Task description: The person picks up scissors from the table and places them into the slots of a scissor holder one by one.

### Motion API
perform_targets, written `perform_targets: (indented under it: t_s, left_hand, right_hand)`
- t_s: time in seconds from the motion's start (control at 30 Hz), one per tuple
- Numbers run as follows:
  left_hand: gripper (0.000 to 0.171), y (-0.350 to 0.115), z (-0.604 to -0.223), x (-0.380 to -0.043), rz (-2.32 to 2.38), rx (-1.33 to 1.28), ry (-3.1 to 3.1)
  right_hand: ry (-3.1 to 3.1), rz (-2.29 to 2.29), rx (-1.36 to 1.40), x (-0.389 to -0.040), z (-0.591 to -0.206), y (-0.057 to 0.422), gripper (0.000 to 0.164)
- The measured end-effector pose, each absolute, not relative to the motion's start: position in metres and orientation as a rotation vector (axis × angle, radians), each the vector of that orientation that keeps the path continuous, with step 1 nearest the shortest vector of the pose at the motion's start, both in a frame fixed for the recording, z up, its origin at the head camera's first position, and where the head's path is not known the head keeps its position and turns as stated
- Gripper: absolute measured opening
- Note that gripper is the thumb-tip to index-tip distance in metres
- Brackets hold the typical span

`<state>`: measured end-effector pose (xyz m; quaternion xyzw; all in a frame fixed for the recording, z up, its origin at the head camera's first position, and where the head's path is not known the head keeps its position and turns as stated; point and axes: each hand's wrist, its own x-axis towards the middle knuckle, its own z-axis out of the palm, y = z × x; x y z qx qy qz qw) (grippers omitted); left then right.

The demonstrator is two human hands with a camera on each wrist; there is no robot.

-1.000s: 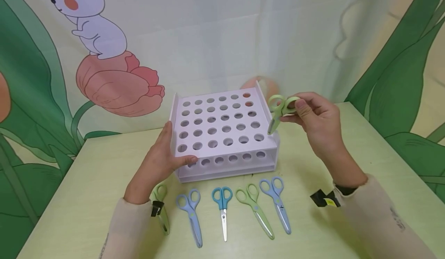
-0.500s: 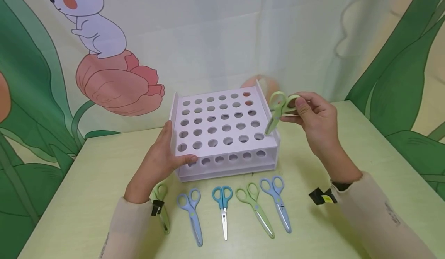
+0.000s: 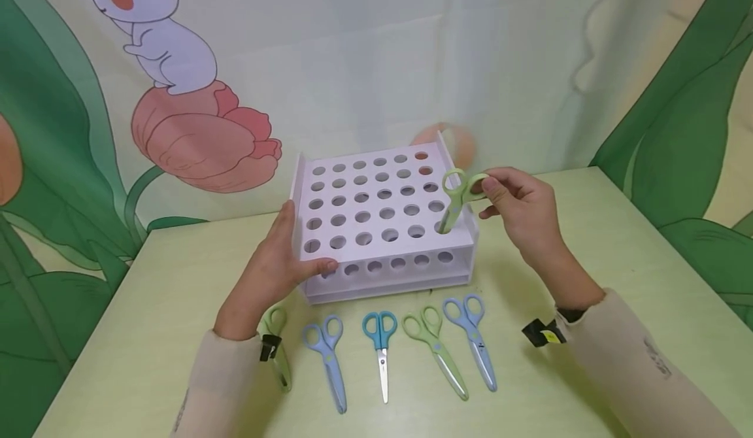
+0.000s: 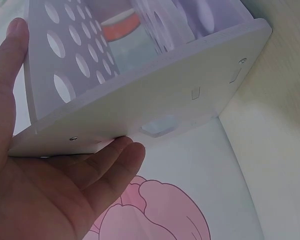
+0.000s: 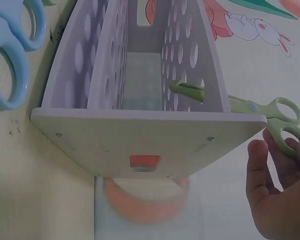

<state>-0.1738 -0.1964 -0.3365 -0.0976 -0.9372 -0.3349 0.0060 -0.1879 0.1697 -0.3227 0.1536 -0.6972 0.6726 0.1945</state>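
A white rack (image 3: 376, 251) with rows of round holes stands on the table. My left hand (image 3: 267, 268) grips its left front corner, thumb over the front edge and fingers along the side panel (image 4: 155, 95). With thumb and fingertips, my right hand (image 3: 526, 219) pinches one handle loop of the green scissors (image 3: 454, 208). These point blade-down, slightly tilted, into the front-row hole at the right end of the top plate. In the right wrist view, the sheathed green tip (image 5: 187, 91) shows below the plate, inside the rack.
In front of the rack lie several scissors: green scissors (image 3: 282, 363) partly behind the left wrist, light blue scissors (image 3: 333, 372), teal scissors (image 3: 379, 340), more green scissors (image 3: 444, 359) and blue scissors (image 3: 479, 346). A printed curtain (image 3: 365, 52) hangs behind the table.
My right hand has moved left and down with the green scissors, whose blade has gone from above the rack's right edge into a hole. My left hand has stayed on the rack.
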Motion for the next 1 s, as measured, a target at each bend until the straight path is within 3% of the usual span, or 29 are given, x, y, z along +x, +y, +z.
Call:
perform_targets:
  t_s: [1.0]
  left_hand:
    - [0.132, -0.1953, -0.336, -0.1746, -1.043, -0.287, -2.94]
  right_hand:
    - [-2.4, 1.462, 0.417, -0.186, -0.3288, 0.1624, 0.02]
